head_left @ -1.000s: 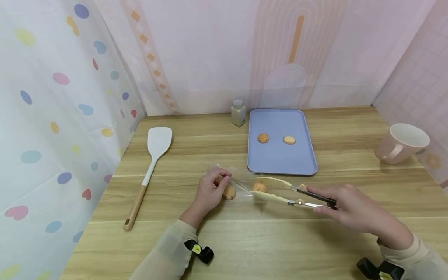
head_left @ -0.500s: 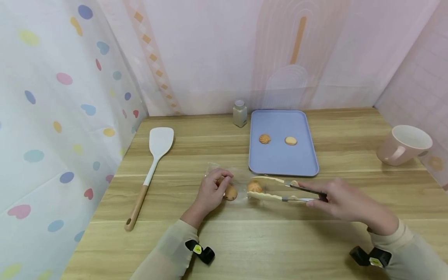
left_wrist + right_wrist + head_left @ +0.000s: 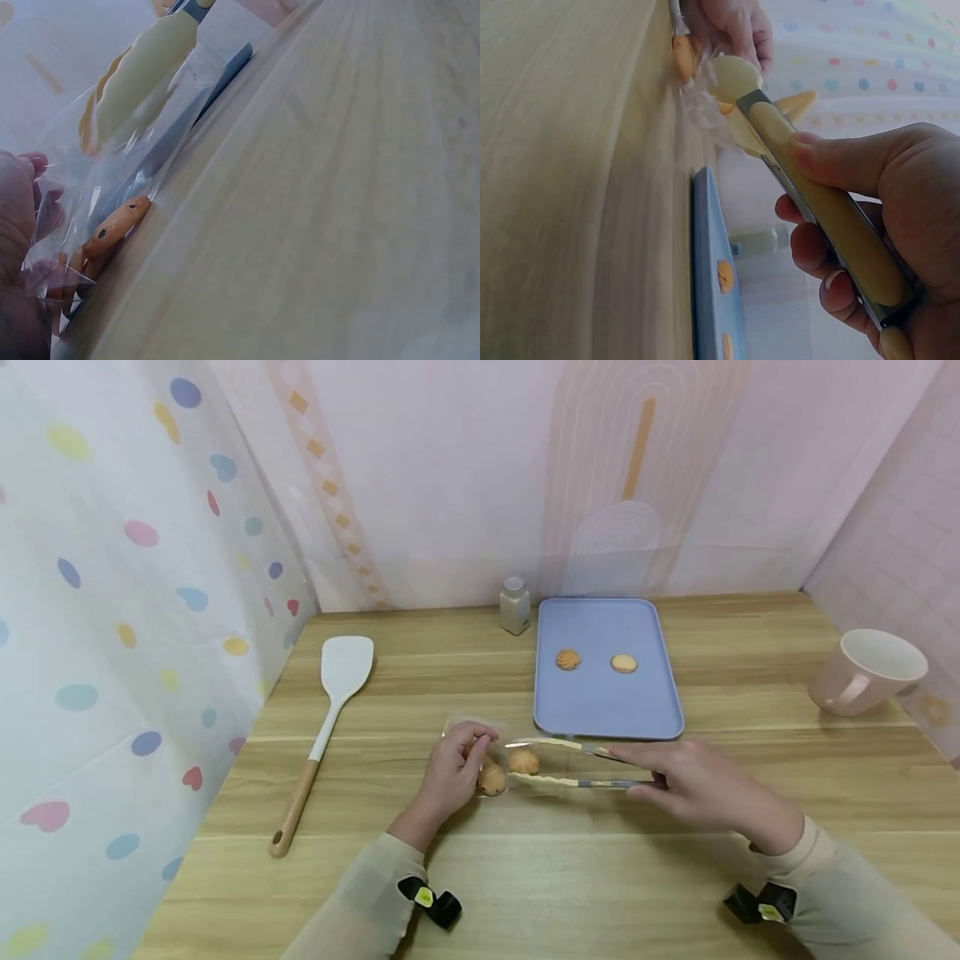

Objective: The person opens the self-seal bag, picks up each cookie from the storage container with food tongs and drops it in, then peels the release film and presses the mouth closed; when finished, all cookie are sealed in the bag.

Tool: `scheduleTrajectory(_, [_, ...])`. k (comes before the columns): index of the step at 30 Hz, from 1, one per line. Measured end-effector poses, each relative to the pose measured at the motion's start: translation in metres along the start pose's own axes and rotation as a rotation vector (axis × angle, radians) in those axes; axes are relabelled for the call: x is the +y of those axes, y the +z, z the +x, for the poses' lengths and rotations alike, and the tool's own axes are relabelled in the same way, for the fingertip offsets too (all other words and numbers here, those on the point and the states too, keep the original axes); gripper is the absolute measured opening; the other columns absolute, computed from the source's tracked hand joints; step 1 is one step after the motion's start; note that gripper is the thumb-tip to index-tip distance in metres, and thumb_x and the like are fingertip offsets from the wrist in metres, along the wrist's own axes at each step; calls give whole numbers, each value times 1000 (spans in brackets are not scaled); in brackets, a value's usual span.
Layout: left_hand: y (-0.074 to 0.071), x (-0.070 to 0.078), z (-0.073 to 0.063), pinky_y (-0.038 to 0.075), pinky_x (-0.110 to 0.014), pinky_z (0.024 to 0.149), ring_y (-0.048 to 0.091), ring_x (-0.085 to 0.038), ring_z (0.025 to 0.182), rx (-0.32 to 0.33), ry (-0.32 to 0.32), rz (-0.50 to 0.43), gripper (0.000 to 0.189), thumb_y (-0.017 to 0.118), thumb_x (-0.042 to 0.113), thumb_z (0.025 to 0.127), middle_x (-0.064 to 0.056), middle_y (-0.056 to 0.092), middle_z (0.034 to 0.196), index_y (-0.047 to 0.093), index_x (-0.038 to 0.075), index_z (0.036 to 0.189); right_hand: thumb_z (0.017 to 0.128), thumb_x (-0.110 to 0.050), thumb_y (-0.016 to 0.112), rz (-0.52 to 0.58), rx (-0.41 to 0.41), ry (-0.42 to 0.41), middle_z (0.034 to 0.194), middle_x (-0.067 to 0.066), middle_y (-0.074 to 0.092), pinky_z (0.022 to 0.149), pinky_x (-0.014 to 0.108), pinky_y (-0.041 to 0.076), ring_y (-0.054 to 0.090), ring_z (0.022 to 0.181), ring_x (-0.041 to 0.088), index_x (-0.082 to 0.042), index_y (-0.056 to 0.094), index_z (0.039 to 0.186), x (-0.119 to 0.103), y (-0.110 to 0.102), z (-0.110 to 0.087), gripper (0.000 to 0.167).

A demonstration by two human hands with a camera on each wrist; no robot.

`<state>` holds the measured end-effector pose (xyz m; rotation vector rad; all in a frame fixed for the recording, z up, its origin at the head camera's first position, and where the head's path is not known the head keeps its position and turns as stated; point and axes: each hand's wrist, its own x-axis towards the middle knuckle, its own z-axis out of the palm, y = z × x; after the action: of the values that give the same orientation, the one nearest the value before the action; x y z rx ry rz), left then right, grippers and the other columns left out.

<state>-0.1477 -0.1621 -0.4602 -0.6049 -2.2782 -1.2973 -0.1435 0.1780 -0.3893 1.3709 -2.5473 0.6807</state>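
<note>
My left hand (image 3: 452, 768) pinches a clear plastic bag (image 3: 71, 184) lying low over the wooden table. Inside it are flat brown cookies (image 3: 491, 781) with dark specks, partly covered by the hand. In my right hand (image 3: 697, 789) are kitchen tongs (image 3: 817, 199) with cream scalloped tips and a metal handle, thumb on one arm and fingers curled round the other. The tongs' tips reach into the bag's mouth, one on either side of a round golden cookie (image 3: 523, 762), right beside the brown cookies.
A blue tray (image 3: 607, 706) behind the hands bears a swirled cookie (image 3: 567, 660) and an oval cookie (image 3: 623, 663). Left of it stands a small jar (image 3: 515, 607). A white spatula (image 3: 347, 667) with a wooden handle lies at left; a pink mug (image 3: 862, 677) stands at far right.
My right hand has moved left with the tongs, carrying the round cookie deeper into the bag, up to the brown cookies. My left hand has stayed in place.
</note>
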Motion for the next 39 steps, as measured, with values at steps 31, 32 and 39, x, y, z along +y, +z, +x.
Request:
scheduleTrajectory(31, [-3, 5, 3, 50, -35, 80, 63, -24, 90, -21, -76, -29, 16, 48, 5, 100, -7, 67, 99, 63, 4, 97, 95, -44, 56, -190, 213, -199, 117, -1, 68, 65, 39, 55, 69, 93, 22, -18, 68, 121, 32, -20, -10, 39])
scheduleTrajectory(32, [-3, 5, 3, 51, -36, 79, 63, -25, 90, -20, -87, -30, 16, 47, 4, 100, -8, 67, 99, 63, 3, 97, 96, -45, 53, -188, 212, -206, 117, -1, 68, 67, 39, 55, 69, 93, 22, -18, 68, 121, 33, -20, -10, 40])
scheduleTrajectory(39, [1, 7, 2, 51, -40, 80, 62, -31, 92, -7, -140, -43, 17, 45, -4, 99, -18, 67, 97, 62, -6, 95, 67, -13, 84, -152, 133, -214, 119, 0, 67, 71, 39, 56, 69, 93, 20, -17, 67, 124, 28, -7, 3, 59])
